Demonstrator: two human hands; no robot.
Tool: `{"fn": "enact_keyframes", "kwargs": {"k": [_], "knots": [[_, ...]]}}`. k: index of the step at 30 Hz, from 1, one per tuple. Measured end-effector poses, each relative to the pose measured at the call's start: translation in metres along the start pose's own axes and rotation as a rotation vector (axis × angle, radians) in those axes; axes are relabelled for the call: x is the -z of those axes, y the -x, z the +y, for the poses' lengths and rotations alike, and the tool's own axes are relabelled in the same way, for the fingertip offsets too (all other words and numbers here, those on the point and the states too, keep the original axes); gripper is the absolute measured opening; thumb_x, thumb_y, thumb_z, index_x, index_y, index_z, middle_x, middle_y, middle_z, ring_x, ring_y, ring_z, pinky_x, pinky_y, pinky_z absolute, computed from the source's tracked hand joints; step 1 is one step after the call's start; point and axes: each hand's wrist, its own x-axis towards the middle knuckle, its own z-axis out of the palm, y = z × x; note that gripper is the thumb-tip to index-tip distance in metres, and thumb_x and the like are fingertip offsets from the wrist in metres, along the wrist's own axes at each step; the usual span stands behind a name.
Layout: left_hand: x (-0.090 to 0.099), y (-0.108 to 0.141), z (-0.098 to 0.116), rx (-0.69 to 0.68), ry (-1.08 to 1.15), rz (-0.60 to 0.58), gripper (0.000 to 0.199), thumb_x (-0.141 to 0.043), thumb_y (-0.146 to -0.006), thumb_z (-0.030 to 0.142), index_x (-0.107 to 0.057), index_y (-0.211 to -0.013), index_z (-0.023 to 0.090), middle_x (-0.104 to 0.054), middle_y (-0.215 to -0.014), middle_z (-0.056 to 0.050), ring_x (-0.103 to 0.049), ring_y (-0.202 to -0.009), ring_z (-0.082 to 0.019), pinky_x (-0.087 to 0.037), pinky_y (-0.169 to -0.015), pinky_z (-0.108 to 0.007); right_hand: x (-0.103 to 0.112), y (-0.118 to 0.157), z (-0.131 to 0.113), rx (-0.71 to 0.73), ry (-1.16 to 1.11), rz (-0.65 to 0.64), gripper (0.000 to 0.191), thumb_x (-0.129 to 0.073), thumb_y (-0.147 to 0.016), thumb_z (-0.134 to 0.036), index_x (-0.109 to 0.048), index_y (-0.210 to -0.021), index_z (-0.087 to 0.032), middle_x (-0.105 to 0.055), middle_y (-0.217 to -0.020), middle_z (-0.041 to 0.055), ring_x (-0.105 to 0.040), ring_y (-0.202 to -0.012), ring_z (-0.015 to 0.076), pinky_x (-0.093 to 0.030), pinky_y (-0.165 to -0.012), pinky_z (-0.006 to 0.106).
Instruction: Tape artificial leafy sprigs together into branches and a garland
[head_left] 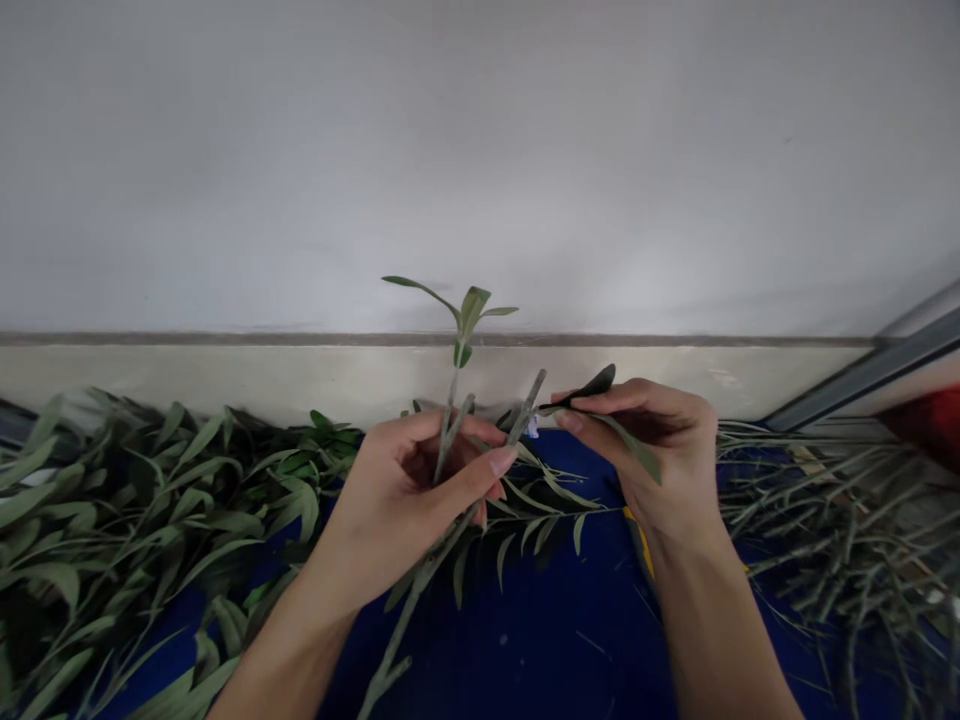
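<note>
Head view: left hand [397, 500] clamped on a leafy sprig [409, 610], right hand [645, 450] pinching a dark leaf [592, 385]

The left hand is closed around the sprig, its fingers curled in and its thumb laid across the stem. Above the fingers, an upright leafy tip [465, 320] rises, and a cut stem end [526, 400] pokes out past the thumb towards the right hand. Whether these belong to one branch or several is hidden inside the grip. The lower stem slants down over a dark blue sheet [570, 640], with narrow grey-green leaves [536, 510] fanning out between the two hands.

The right hand's thumb and forefinger are pressed together on the dark leaf, close to the cut stem end, though its exact attachment cannot be made out. A second leaf [637, 450] lies along the same hand's fingers.

Keeping the left thumb tight and close to the pinched leaf looks like the steadiest hold, as the stem then has little room to flex. Pinching at the leaf's base, not its tip, should strain the blade less.

A heap of leafy branches [150, 500] lies to the left and a tangle of thin, sparsely leaved stems [832, 500] to the right. A yellow strip [640, 540] shows beside the right wrist, below a beige skirting [225, 375] and white wall [480, 150].
</note>
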Motion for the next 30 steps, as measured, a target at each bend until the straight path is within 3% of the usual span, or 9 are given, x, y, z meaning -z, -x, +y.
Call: {"fn": "enact_keyframes", "kwargs": {"k": [5, 9, 13, 26, 30], "knots": [[-0.004, 0.004, 0.005, 0.019, -0.014, 0.075, 0.008, -0.077, -0.087, 0.024, -0.072, -0.086, 0.018, -0.067, -0.059, 0.004, -0.058, -0.048, -0.006, -0.039, -0.04, -0.013, 0.006, -0.004, 0.004, -0.002, -0.008, 0.036, 0.022, -0.085, -0.074, -0.005, -0.082, -0.082, -0.026, -0.078, -0.075, 0.0002, -0.076, -0.07, 0.0184, -0.063, -0.062, 0.029], [-0.001, 0.001, 0.0, 0.004, 0.0, 0.002, 0.009, -0.078, -0.087, 0.025, -0.073, -0.087, 0.018, -0.069, -0.061, 0.003, -0.06, -0.048, -0.008, -0.04, -0.039, -0.013, 0.006, -0.005, 0.004, -0.069, -0.057, 0.044, 0.017, -0.086, -0.075, -0.011, -0.081, -0.082, -0.026, -0.075, -0.069, -0.0001, -0.07, -0.06, 0.0165, -0.06, -0.056, 0.03], [0.002, -0.002, -0.006, -0.016, 0.004, -0.059, 0.009, -0.078, -0.087, 0.026, -0.073, -0.088, 0.019, -0.071, -0.062, 0.002, -0.062, -0.048, -0.008, -0.044, -0.041, -0.014, 0.004, -0.005, 0.002, -0.134, -0.084, 0.042, 0.014, -0.086, -0.076, -0.014, -0.081, -0.081, -0.026, -0.073, -0.069, -0.0002, -0.069, -0.06, 0.0162, -0.058, -0.055, 0.03], [0.0, -0.002, -0.006, -0.022, -0.006, -0.054, 0.007, -0.078, -0.087, 0.026, -0.073, -0.088, 0.021, -0.071, -0.061, 0.004, -0.061, -0.046, -0.006, -0.042, -0.04, -0.011, 0.004, -0.005, 0.003, -0.242, -0.106, 0.015, 0.012, -0.088, -0.074, -0.018, -0.081, -0.08, -0.025, -0.074, -0.07, 0.0003, -0.07, -0.061, 0.0167, -0.06, -0.058, 0.03], [0.001, -0.001, -0.006, -0.019, -0.011, -0.045, 0.006, -0.078, -0.086, 0.025, -0.073, -0.087, 0.021, -0.07, -0.061, 0.004, -0.061, -0.047, -0.006, -0.047, -0.044, -0.011, 0.004, -0.005, 0.003, -0.26, -0.114, 0.022, 0.012, -0.088, -0.073, -0.018, -0.081, -0.08, -0.024, -0.074, -0.07, 0.0004, -0.069, -0.06, 0.0168, -0.06, -0.059, 0.031]]}}
